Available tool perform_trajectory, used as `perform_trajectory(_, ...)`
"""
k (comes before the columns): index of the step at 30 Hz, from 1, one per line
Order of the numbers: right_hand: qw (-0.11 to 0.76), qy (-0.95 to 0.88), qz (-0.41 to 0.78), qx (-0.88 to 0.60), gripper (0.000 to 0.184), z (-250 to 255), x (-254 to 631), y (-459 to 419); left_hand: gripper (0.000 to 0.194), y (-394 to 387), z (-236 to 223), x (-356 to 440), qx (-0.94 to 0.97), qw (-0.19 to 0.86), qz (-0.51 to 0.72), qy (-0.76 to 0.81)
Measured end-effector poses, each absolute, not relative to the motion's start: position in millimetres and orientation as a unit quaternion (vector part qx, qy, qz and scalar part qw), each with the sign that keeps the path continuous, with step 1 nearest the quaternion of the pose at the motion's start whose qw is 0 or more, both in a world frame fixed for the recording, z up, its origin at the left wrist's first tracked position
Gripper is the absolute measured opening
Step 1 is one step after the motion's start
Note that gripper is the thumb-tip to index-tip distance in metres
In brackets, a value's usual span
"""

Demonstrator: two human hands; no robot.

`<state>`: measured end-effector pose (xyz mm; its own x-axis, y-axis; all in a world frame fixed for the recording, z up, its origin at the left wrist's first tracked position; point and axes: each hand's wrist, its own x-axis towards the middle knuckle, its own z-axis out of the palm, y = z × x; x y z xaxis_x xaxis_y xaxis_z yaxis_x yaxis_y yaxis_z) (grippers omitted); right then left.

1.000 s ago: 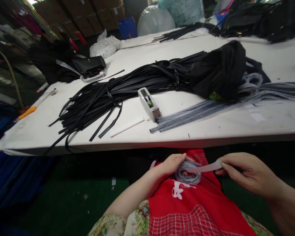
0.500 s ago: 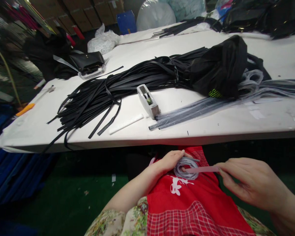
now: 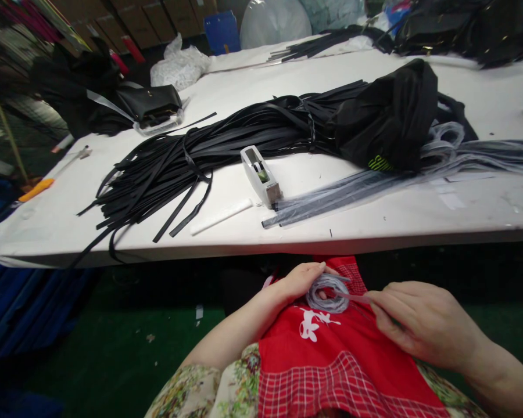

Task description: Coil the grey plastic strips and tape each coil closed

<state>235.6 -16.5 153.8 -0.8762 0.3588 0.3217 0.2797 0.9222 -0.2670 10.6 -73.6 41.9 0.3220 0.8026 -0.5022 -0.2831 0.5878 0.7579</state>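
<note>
My left hand (image 3: pixel 304 280) is closed around the far left side of a coiled grey strap (image 3: pixel 318 301), which looks wrapped in clear plastic. The coil rests over my red apron, and most of my left fingers are behind it. To the right, my right hand (image 3: pixel 418 316) pinches one end of a short strip of clear tape (image 3: pixel 355 298). The tape's other end reaches the coil's right side; whether it is stuck there I cannot tell. On the table beyond stands a white tape dispenser (image 3: pixel 261 177).
A white table (image 3: pixel 226 255) spans the view ahead. On it lie a bundle of black straps (image 3: pixel 244 133), a black bag-like cloth (image 3: pixel 387 116), plastic-wrapped grey straps (image 3: pixel 331 200) and a white stick (image 3: pixel 222 216). A black handbag (image 3: pixel 152 104) sits at the back left.
My right hand has moved left, closer to the coil, bringing the tape strip with it. My left hand still holds the coil. The view has shifted slightly.
</note>
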Motion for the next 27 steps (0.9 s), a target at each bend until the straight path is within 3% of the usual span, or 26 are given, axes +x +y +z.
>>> perform_trajectory(8,0.147,-0.966,0.121,-0.172,0.023,120.0,215.7,-21.8,0.068,-74.8,42.0,12.2,0.275,0.762,0.367,0.458)
perform_trajectory(15,0.128,-0.948,0.161,-0.244,0.030,100.4,211.7,-7.8,0.045,-75.3,49.9,12.6,0.392,0.682,0.384,0.484)
perform_trajectory(21,0.074,-0.922,0.264,-0.273,0.034,84.1,206.4,5.6,0.034,-81.1,69.5,14.3,0.513,0.579,0.347,0.530)
perform_trajectory(27,0.081,-0.868,0.385,-0.303,0.035,76.5,202.0,5.5,0.028,-89.2,80.5,18.3,0.525,0.539,0.361,0.551)
